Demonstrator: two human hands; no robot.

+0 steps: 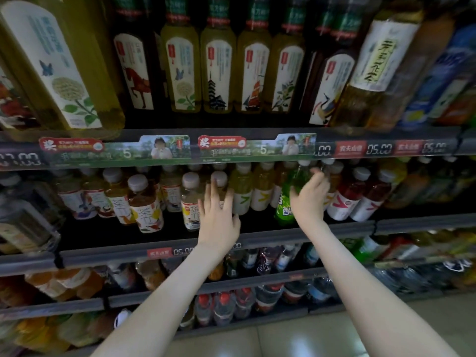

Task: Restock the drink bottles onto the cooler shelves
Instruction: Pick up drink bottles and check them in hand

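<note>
Right hand (307, 195) grips green plastic drink bottle (283, 206) up high; probably heavy, slick, so grab mid-body. Left hand (219, 217) spread beside it.

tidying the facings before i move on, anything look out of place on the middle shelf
The green bottle, gripped by the right hand, is tilted between the yellow bottles and red bottles, the only green one in that row. Nothing looks spilled.

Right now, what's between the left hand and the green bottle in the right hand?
Head view: two yellow bottles with white labels stand on the shelf between the left hand and the green bottle the right hand grips.
</note>
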